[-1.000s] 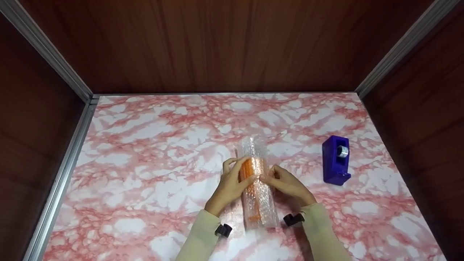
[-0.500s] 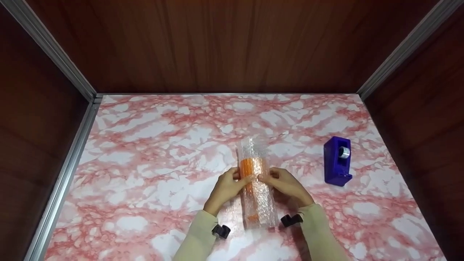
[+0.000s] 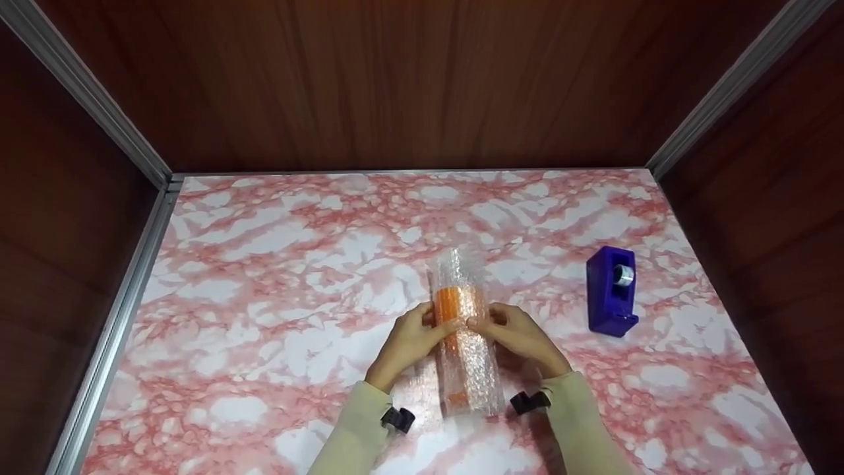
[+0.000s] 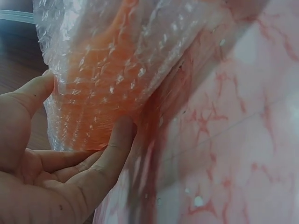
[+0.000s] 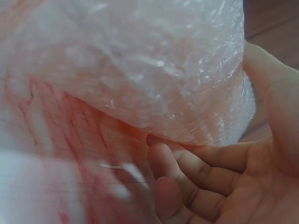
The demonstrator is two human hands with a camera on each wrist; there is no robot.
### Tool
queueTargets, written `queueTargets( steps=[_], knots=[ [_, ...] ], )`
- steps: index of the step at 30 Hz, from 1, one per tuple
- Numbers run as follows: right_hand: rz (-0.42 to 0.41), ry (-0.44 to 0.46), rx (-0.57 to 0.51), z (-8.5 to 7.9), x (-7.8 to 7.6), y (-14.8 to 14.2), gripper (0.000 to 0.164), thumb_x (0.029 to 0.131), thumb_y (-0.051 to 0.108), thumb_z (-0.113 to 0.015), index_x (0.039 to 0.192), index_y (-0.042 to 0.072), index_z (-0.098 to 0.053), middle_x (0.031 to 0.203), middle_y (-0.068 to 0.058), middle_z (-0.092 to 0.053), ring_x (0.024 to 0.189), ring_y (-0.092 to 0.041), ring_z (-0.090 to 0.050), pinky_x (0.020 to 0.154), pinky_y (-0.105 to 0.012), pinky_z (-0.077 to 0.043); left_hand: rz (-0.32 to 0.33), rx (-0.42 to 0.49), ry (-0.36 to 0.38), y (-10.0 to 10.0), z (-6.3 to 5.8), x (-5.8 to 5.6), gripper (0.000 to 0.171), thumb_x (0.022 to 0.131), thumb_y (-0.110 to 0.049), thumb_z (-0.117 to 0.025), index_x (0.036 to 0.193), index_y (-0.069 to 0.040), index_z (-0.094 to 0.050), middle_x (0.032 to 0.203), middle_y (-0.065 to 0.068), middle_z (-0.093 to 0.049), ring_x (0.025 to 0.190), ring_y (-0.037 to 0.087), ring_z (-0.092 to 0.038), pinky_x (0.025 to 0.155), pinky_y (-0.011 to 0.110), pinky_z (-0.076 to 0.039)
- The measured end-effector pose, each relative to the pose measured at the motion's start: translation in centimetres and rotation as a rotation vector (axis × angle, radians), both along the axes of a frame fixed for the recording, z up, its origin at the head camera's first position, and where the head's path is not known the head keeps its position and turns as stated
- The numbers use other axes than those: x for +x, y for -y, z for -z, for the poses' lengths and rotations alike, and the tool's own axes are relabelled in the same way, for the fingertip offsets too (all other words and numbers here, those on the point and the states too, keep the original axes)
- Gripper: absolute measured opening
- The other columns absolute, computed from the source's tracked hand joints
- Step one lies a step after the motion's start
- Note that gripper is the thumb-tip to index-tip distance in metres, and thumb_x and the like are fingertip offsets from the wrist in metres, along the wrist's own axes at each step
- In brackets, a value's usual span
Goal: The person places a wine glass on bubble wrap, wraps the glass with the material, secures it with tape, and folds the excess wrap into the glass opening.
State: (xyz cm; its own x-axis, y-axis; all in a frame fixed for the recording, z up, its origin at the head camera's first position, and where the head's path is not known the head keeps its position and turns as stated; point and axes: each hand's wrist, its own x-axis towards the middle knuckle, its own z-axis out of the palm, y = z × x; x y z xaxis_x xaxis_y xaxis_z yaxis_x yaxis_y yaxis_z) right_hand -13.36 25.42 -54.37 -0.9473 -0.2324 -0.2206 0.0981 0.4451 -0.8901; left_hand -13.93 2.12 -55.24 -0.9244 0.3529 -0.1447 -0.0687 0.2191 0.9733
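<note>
A long roll of clear bubble wrap [image 3: 478, 369] lies lengthwise on the table, wound around an orange object whose exact kind the wrap obscures. My left hand [image 3: 409, 340] holds its left side, thumb on top and fingers low against the side. From the right, my right hand [image 3: 524, 336] grips it the same way, and the two thumb tips almost meet over the top. In the left wrist view the orange object [image 4: 93, 88] shows through the bubbles. The right wrist view has the fingertips [image 5: 163, 156] tucked at the lower edge of the wrap.
A purple tape dispenser [image 3: 606, 293] with a roll of clear tape stands to the right of the hands. Dark wood panels [image 3: 409, 86] and metal rails [image 3: 109, 330] enclose the pink-and-white marbled table [image 3: 297, 264].
My left fingers have slid down from the upper left edge of the wrap to its side, level with the right hand. The wrapped roll has barely moved.
</note>
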Motion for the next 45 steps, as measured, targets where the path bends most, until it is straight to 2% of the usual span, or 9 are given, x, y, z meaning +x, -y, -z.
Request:
queueTargets(
  steps=[4, 10, 15, 20, 31, 37, 41, 45],
  knots=[
    [0.009, -0.036, 0.007, -0.5, 0.2, 0.1, 0.048, 0.092, 0.040, -0.073, 0.124, 0.005, -0.067, 0.108, -0.006, -0.070, 0.098, -0.023, -0.065, 0.087, -0.039, -0.051, 0.011, 0.001, -0.019, 0.1, -0.4, 0.0, 0.072, 0.089, -0.053, -0.071, 0.143, -0.009, -0.052, 0.126, 0.007, -0.065, 0.102, 0.019, -0.067, 0.080, 0.033, -0.057],
    [-0.006, -0.100, 0.015, -0.9, 0.4, 0.3, 0.042, 0.095, 0.026, -0.071, 0.126, -0.002, -0.065, 0.111, -0.012, -0.070, 0.099, -0.030, -0.065, 0.086, -0.044, -0.052, 0.023, 0.002, -0.028, 0.2, -0.8, 0.1, 0.072, 0.089, -0.050, -0.073, 0.145, -0.010, -0.050, 0.126, 0.006, -0.064, 0.101, 0.018, -0.067, 0.078, 0.032, -0.057],
    [0.018, -0.139, 0.035, -1.6, 0.6, 0.5, 0.045, 0.092, 0.031, -0.074, 0.125, 0.002, -0.066, 0.106, -0.009, -0.069, 0.091, -0.026, -0.065, 0.080, -0.040, -0.053, 0.016, 0.033, -0.022, 0.4, -1.4, -0.1, 0.079, 0.088, -0.049, -0.074, 0.149, -0.008, -0.045, 0.132, 0.010, -0.059, 0.105, 0.024, -0.066, 0.079, 0.033, -0.057],
    [0.033, -0.180, 0.054, -1.9, 0.6, 0.5, 0.046, 0.090, 0.037, -0.075, 0.123, 0.007, -0.067, 0.100, -0.006, -0.068, 0.083, -0.025, -0.064, 0.073, -0.040, -0.054, 0.014, 0.054, -0.037, 0.5, -1.8, -0.2, 0.081, 0.085, -0.050, -0.077, 0.149, -0.011, -0.046, 0.130, 0.006, -0.060, 0.103, 0.023, -0.066, 0.078, 0.034, -0.058],
    [0.046, -0.198, 0.071, -2.6, 1.0, 0.9, 0.037, 0.092, 0.023, -0.074, 0.122, 0.003, -0.064, 0.099, -0.010, -0.066, 0.085, -0.035, -0.063, 0.070, -0.041, -0.054, 0.011, 0.072, -0.098, 0.7, -2.3, -0.1, 0.084, 0.085, -0.049, -0.077, 0.152, -0.012, -0.042, 0.128, 0.007, -0.062, 0.106, 0.019, -0.065, 0.079, 0.034, -0.058],
    [0.038, -0.232, 0.048, -2.8, 1.1, 0.7, 0.039, 0.090, 0.029, -0.077, 0.123, 0.010, -0.064, 0.098, -0.004, -0.067, 0.083, -0.027, -0.064, 0.071, -0.037, -0.054, 0.022, 0.103, -0.133, 0.8, -2.9, 0.0, 0.080, 0.086, -0.046, -0.077, 0.152, -0.015, -0.042, 0.123, 0.006, -0.065, 0.104, 0.019, -0.065, 0.080, 0.034, -0.058],
    [0.032, -0.251, 0.030, -2.8, 1.1, 0.6, 0.039, 0.089, 0.034, -0.078, 0.119, 0.014, -0.065, 0.095, -0.001, -0.067, 0.081, -0.024, -0.064, 0.069, -0.036, -0.054, 0.026, 0.126, -0.142, 0.8, -3.2, 0.1, 0.079, 0.087, -0.044, -0.078, 0.152, -0.018, -0.042, 0.127, 0.007, -0.063, 0.105, 0.019, -0.065, 0.081, 0.033, -0.057],
    [0.045, -0.264, 0.017, -3.0, 1.3, 0.6, 0.044, 0.087, 0.037, -0.079, 0.121, 0.015, -0.065, 0.096, -0.001, -0.067, 0.081, -0.024, -0.064, 0.069, -0.037, -0.054, 0.026, 0.133, -0.164, 0.8, -3.3, 0.2, 0.083, 0.086, -0.043, -0.079, 0.154, -0.016, -0.039, 0.129, 0.009, -0.060, 0.107, 0.020, -0.063, 0.084, 0.030, -0.056]
  ],
)
